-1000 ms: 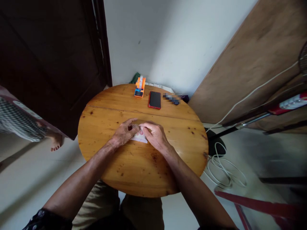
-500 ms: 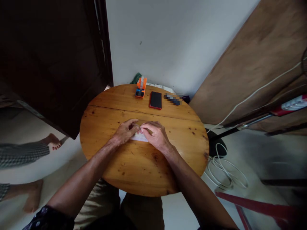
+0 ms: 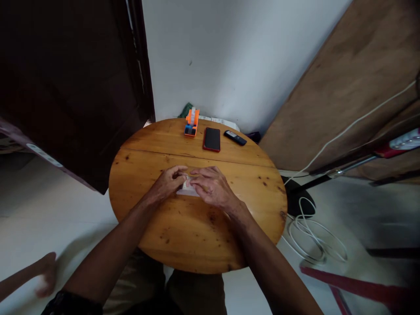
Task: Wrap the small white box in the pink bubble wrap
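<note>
A small whitish, flat piece point(image 3: 187, 191) lies on the round wooden table point(image 3: 183, 218), between my two hands and partly covered by them. My left hand point(image 3: 169, 180) is on its left side, thumb and fingers curled closed at its edge. From the right, my right hand point(image 3: 211, 186) reaches over it with the fingertips pressed together on its surface. Something small and pale with a reddish mark shows under the fingertips; its exact form is too small to tell.
Toward the wall stand an orange and blue tape dispenser point(image 3: 191, 122), a dark phone with a red edge point(image 3: 211, 139) and a black remote point(image 3: 235, 137). A white cable point(image 3: 306, 245) lies coiled on the floor at right. Another person's foot point(image 3: 47, 273) shows at lower left.
My right hand's fingers have come down flatter over the white piece, and more of its top shows. The other person's legs have moved left, mostly out of view.
</note>
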Available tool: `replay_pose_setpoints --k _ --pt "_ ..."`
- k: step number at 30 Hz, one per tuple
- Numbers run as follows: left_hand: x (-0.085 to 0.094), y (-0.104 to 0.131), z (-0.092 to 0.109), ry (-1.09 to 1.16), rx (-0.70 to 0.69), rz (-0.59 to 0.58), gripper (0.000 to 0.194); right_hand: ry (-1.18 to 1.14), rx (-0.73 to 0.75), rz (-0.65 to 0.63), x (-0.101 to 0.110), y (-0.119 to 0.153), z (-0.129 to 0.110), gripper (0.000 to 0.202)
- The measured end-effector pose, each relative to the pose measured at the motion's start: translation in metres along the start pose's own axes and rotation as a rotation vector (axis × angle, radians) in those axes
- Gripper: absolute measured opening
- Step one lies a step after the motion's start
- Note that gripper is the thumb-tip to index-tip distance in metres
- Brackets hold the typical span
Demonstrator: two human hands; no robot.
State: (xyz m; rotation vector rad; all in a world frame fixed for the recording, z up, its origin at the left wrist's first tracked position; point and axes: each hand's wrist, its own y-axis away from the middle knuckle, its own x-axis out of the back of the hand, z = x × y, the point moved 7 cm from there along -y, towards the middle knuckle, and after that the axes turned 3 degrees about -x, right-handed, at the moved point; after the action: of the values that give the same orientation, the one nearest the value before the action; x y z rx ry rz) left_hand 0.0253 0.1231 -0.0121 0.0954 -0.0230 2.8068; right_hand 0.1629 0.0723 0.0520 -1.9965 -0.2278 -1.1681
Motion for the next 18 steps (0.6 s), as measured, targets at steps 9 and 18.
replay_pose_setpoints --k 9,18 --pt "-0.001 0.001 0.005 -0.036 -0.004 -0.011 0.042 -0.097 -0.049 -0.005 0.005 0.002 0.004 0.015" --pt "-0.002 0.004 0.007 -0.062 0.023 -0.025 0.036 -0.160 -0.098 -0.049 -0.001 0.003 0.009 0.025"
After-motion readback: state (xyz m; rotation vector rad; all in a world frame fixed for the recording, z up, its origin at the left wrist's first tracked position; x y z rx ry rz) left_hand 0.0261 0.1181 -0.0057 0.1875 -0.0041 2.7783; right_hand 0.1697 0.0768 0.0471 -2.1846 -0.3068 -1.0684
